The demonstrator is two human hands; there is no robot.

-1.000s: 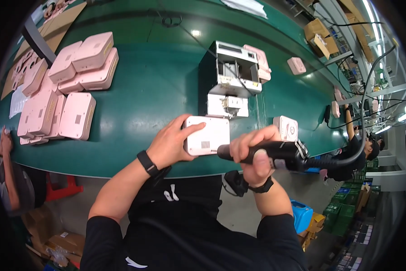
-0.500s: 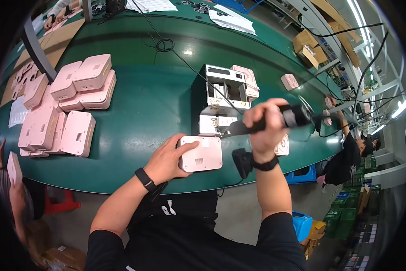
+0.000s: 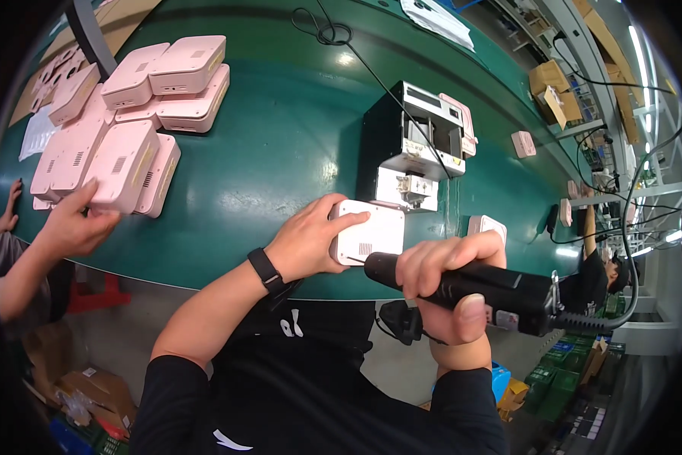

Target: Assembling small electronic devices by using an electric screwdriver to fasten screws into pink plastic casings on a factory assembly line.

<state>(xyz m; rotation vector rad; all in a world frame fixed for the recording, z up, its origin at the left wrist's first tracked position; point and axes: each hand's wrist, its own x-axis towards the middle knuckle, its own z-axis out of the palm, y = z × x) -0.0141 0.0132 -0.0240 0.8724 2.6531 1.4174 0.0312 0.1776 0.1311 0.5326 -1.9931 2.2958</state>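
A pale pink plastic box [image 3: 370, 229] with rounded corners and a slotted vent lies on the green table before me. My left hand [image 3: 307, 239] grips its left side, the index finger resting on top and the thumb at the near edge. In my right hand [image 3: 454, 284] is a black corded electric screwdriver [image 3: 496, 296], tilted nearly level. Its thin bit points left to the box's near edge; whether it touches a screw there I cannot make out. A black-and-silver screw feeder [image 3: 423, 148] stands just beyond the box.
Stacked pink boxes [image 3: 128, 155] cover the table's left side, where a co-worker's hand [image 3: 75, 224] touches one. More pink boxes [image 3: 486, 225] lie to the right. The screwdriver's cable [image 3: 630, 250] loops up at right. Another cable [image 3: 371, 72] crosses the feeder.
My right hand has brought the screwdriver from beside the feeder down to the box's near edge. The co-worker's hand has reached the left stack. The view has shifted.
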